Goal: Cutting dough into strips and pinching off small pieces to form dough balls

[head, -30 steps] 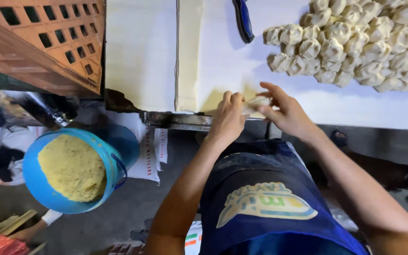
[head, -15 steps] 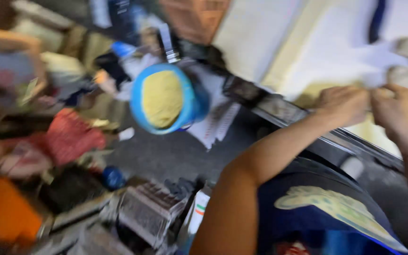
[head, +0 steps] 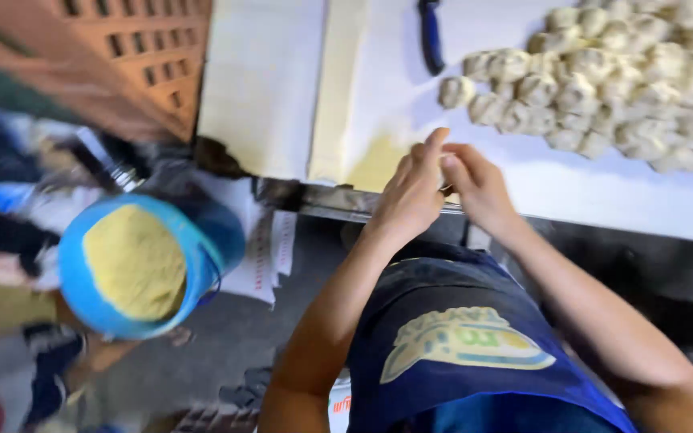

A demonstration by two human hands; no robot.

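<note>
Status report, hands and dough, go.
Left hand and right hand together at the white table edge, fingers pinched around something small, hidden. Pile of shaped dough pieces beyond, untouched. Blue bucket of yellow filling lower left. Nothing blocking.

A single head-worn camera looks steeply down, close over the person's arms, facing a white table edge ahead.

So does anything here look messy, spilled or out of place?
Nothing looks spilled or broken. The dough pieces lie in a loose heap on the white table, and the blue bucket of yellow filling stands on a cluttered floor. Both hands meet at the table edge.
</note>
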